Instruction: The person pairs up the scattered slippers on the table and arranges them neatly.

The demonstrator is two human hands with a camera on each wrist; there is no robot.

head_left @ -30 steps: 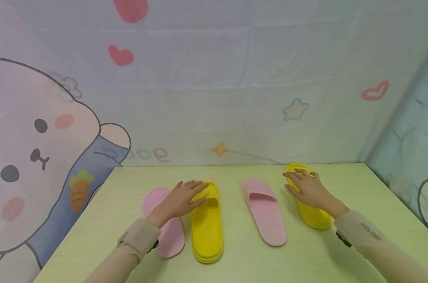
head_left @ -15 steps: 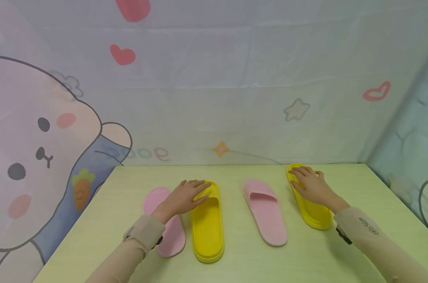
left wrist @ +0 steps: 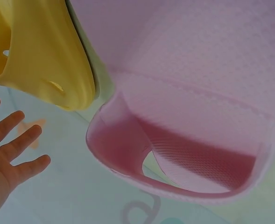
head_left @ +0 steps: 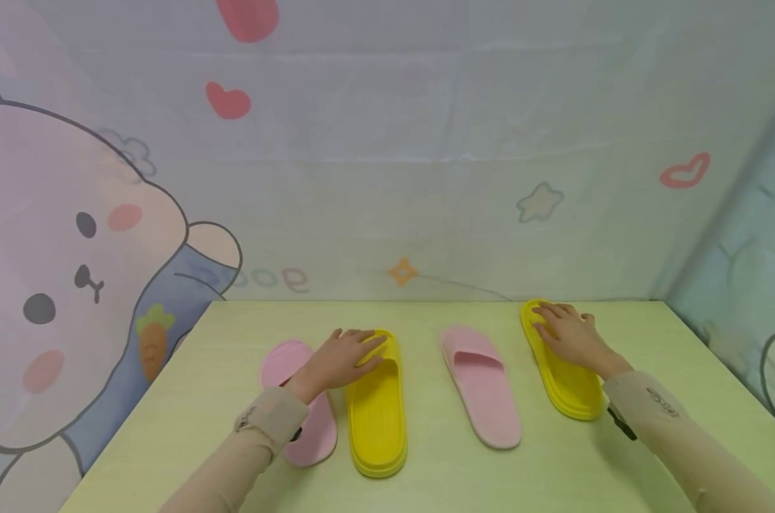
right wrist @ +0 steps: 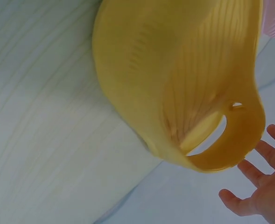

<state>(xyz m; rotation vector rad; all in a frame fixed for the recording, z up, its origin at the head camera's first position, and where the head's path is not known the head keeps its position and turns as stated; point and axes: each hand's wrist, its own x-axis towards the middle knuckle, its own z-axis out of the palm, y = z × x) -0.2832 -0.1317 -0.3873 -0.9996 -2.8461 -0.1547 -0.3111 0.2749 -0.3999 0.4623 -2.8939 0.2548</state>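
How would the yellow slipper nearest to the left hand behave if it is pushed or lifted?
The yellow slipper looks unlikely to roll or tip, because its long, broad sole lies on the table. It is probably light for its size, as it seems moulded in foam or plastic. Its strap, an open arch, may flex.

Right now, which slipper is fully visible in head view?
The pink slipper between the yellow slippers; hands or sleeves partly hide these and the leftmost slipper.
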